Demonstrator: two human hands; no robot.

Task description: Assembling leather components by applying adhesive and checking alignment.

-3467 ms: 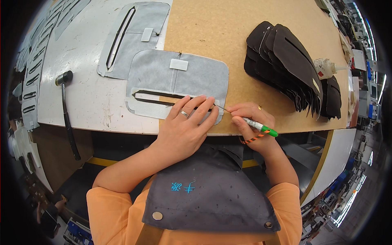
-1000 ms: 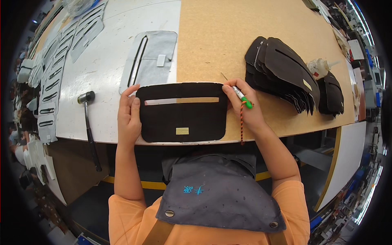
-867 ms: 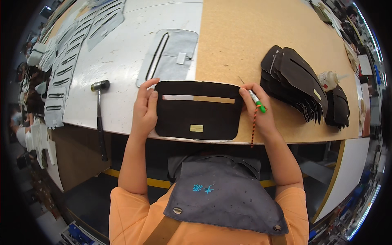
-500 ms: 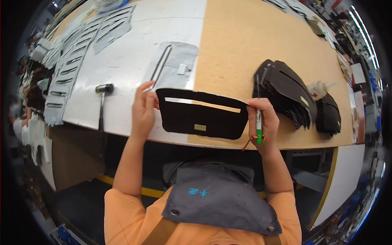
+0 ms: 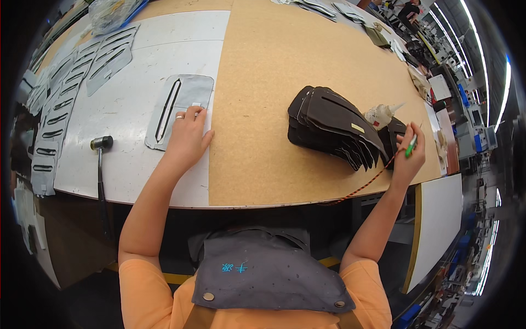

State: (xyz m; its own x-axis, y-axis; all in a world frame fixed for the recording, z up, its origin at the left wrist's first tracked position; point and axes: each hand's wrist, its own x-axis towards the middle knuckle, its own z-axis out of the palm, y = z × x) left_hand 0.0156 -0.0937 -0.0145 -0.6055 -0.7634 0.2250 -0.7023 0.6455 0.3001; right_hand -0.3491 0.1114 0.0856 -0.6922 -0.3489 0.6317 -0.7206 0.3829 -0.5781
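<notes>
My left hand [image 5: 189, 134] lies on a grey slotted fabric panel [image 5: 167, 104] on the white part of the table, fingers bent over its lower right, thumb apart. Its fingertips touch the panel beside a small white tag. At the right, my right hand [image 5: 411, 153] is closed round a green-and-white marker pen [image 5: 411, 147], and an orange-and-black cord [image 5: 367, 183] runs down from it to the table edge. That hand is over a small stack of dark pieces [image 5: 391, 134], partly hiding it. Left of it stands a larger stack of dark slotted panels [image 5: 334, 118] with a pale label.
A white squeeze bottle [image 5: 382, 115] with a pointed nozzle lies behind the dark stacks. Left of the grey panel, a hammer [image 5: 101, 159] overhangs the table's front edge. Rows of grey slotted panels [image 5: 66, 104] cover the far left, near a plastic bag [image 5: 112, 16].
The dark panel held between both hands has been let go. My left hand has moved onto the grey panel; my right hand, still holding the marker, has moved right. The view has shifted right.
</notes>
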